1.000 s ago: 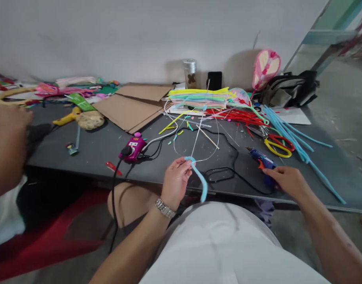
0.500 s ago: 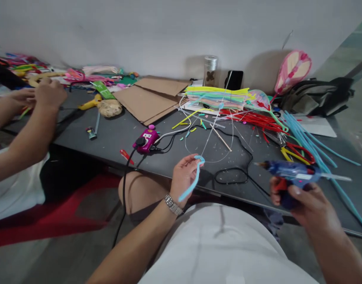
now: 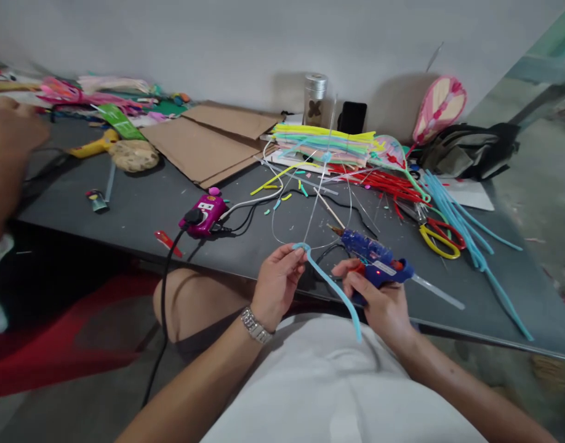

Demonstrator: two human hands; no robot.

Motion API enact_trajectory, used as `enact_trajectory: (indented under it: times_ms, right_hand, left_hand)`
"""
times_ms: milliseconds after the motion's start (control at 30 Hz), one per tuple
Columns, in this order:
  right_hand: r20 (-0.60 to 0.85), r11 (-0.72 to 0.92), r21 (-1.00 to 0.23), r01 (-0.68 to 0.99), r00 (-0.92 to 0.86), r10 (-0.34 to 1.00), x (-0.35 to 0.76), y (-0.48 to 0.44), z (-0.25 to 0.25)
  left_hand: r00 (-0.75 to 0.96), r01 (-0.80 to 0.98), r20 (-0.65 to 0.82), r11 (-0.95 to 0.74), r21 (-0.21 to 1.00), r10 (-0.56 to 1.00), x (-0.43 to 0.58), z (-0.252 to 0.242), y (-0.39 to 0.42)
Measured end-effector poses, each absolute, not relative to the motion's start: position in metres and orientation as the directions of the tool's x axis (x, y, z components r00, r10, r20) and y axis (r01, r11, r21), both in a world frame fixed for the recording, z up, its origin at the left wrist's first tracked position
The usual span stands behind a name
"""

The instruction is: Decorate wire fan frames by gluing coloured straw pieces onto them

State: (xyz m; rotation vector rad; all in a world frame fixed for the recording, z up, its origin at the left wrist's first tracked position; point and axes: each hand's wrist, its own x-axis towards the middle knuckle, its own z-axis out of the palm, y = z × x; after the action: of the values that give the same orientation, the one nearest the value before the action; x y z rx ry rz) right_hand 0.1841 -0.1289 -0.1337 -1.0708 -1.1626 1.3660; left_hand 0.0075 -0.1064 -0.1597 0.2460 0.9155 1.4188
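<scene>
My left hand (image 3: 277,283) pinches the top of a light blue pipe cleaner (image 3: 331,286) where it meets a thin wire frame (image 3: 317,203) that rises over the table. The pipe cleaner's free end hangs down over my lap. My right hand (image 3: 379,301) grips a blue hot glue gun (image 3: 372,257) with a clear glue stick out its back. Its nozzle points left, toward the wire, a short way from my left fingers. A red light glows on the gun.
On the grey table (image 3: 139,209) lie a purple power strip (image 3: 204,215), cardboard (image 3: 204,144), stacked coloured pipe cleaners (image 3: 324,144), red ones (image 3: 379,181), yellow-red scissors (image 3: 442,237), a metal-lidded jar (image 3: 314,98) and a bag (image 3: 471,147). Another person's blurred hand (image 3: 10,141) is at far left.
My right hand took the glue gun off the table, lifted it and brought it left, close to the wire and my left hand. The pipe cleaner's loose end swung right.
</scene>
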Motion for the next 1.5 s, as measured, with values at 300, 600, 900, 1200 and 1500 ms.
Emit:
enact_trajectory:
  times_ms: [300,600,900,1200,1500]
  right_hand:
    - [0.112,0.111,-0.994,-0.019,-0.059,0.992,0.175,-0.135,-0.139]
    - [0.105,0.106,-0.994,-0.004,-0.183,0.978,0.163,-0.132,-0.137]
    - [0.188,0.201,-0.977,0.075,-0.152,0.97,0.172,-0.134,-0.134]
    - [0.075,0.067,-0.996,-0.055,-0.162,0.984,0.173,-0.135,-0.139]
    - [0.097,0.122,-0.942,0.312,-0.095,0.991,0.207,-0.14,-0.16]
  left_hand:
    - [-0.1,-0.758,-0.427,0.209,0.618,0.899,0.012,-0.159,-0.109]
    - [-0.02,-0.768,-0.377,0.227,0.599,0.926,0.02,-0.157,-0.115]
    - [0.031,-0.802,-0.379,0.25,0.543,0.925,0.018,-0.159,-0.113]
    - [0.015,-0.798,-0.392,0.247,0.549,0.92,0.016,-0.158,-0.113]
    - [-0.111,-0.762,-0.343,0.142,0.632,0.933,0.016,-0.152,-0.112]
